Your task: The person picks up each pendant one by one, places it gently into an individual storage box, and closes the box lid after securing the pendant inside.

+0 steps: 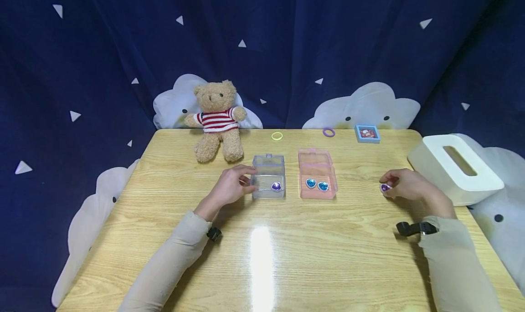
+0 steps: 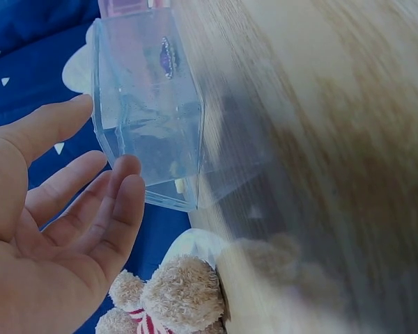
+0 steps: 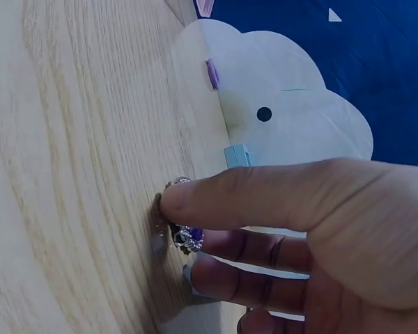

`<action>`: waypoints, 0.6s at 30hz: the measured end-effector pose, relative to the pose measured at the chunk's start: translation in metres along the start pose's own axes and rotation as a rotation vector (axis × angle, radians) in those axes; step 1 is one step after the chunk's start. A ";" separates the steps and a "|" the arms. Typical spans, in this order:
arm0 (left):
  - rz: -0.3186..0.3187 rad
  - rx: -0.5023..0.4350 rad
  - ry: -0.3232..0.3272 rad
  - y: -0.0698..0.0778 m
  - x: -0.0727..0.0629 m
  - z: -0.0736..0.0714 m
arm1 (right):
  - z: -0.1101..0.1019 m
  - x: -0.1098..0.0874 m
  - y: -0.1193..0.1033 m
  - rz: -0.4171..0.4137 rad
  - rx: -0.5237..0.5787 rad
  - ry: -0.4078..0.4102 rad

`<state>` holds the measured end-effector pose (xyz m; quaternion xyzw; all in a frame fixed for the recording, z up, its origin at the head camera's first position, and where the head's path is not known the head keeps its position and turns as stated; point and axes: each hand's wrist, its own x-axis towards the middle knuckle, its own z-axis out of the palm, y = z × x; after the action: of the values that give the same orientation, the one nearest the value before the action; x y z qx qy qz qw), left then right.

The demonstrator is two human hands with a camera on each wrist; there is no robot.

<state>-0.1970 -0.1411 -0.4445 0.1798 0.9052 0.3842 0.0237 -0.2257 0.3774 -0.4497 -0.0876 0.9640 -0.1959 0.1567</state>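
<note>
Currently | right fingers [image 3: 258,248] pinch purple gem [image 3: 188,238] | left fingers [image 2: 125,212] beside clear box [image 2: 164,104]

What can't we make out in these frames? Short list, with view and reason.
Purple gem: partly covered by the right hand, its thumb in the right wrist view, its fingers in the head view.
Left hand: head and left wrist views don't settle fingertip contact with the clear box; they overlap it.
Blue frame: picture too small, head view.
Teddy bear: cut off by the bottom edge, left wrist view.
</note>
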 end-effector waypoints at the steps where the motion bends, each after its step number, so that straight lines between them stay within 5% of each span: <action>1: 0.000 -0.001 0.000 0.000 0.000 0.000 | 0.001 0.000 0.001 0.003 -0.006 0.003; 18: -0.002 -0.003 -0.006 0.002 0.000 -0.001 | 0.003 0.001 0.001 0.012 -0.036 0.038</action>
<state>-0.1963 -0.1408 -0.4428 0.1800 0.9048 0.3849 0.0271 -0.2260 0.3770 -0.4529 -0.0809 0.9707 -0.1791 0.1379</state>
